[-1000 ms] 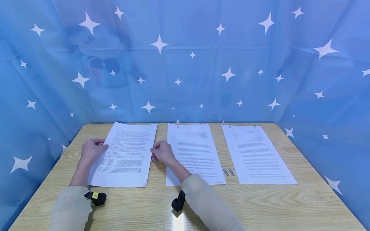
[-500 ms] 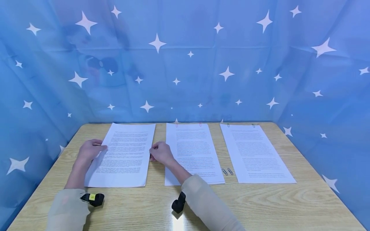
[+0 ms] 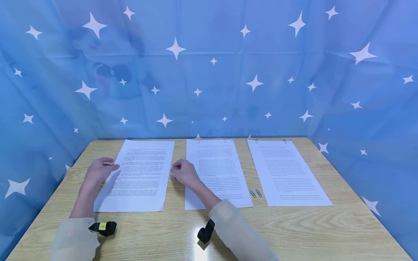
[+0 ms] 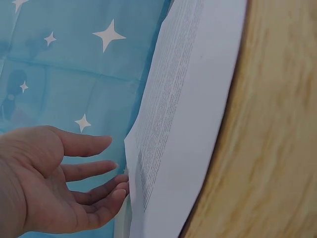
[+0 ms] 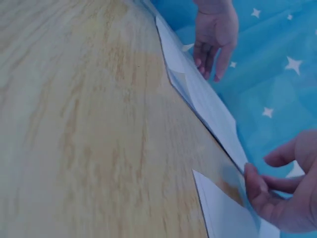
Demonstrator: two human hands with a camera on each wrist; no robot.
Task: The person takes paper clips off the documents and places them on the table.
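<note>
A printed paper stack (image 3: 137, 174) lies on the left of the table, its sheets lined up. At its left edge is my left hand (image 3: 99, 170), thumb apart from the relaxed fingers, fingertips right by the paper edge (image 4: 148, 148) in the left wrist view. My right hand (image 3: 185, 173) is beside the stack's right edge, between it and the middle paper stack (image 3: 215, 174). In the right wrist view, the right hand (image 5: 287, 183) has its thumb and fingers parted, with nothing between them.
Two red paper clips sit on the middle stack's top edge. Another printed stack (image 3: 290, 174) on the right carries two green clips. Two loose dark paper clips (image 3: 255, 193) lie between these stacks on the wooden table (image 3: 310, 232). A blue starry curtain (image 3: 209, 72) surrounds the table.
The left paper stack, earlier slightly raised and curved between both hands, now lies flat. Both hands have let go of its edges, and the right hand has shifted slightly away.
</note>
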